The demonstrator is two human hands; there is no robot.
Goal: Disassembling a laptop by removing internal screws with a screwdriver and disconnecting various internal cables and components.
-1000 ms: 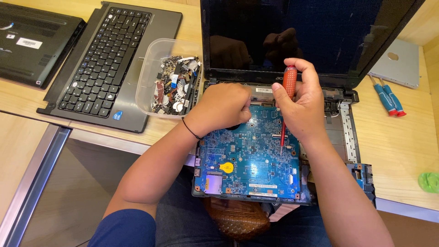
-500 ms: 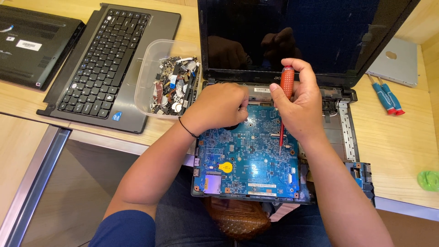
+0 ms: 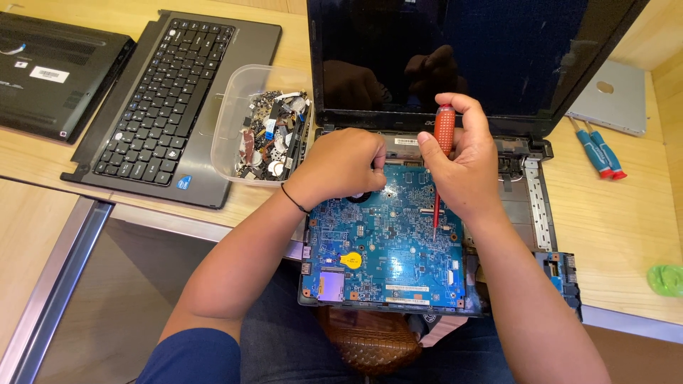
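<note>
The right hand (image 3: pixel 462 153) grips a red screwdriver (image 3: pixel 442 153) upright, tip down on the blue circuit board (image 3: pixel 388 245) overhanging the surface (image 3: pixel 619 220). The left hand (image 3: pixel 341 167) rests curled on the board's top edge. A slip could gouge traces.

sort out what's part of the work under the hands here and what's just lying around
In use:
- right hand gripping the red screwdriver
- left hand resting on the blue circuit board
- open laptop base

Lying about:
- tub of small parts
- detached keyboard panel
- two blue screwdrivers
- closed black laptop
</note>
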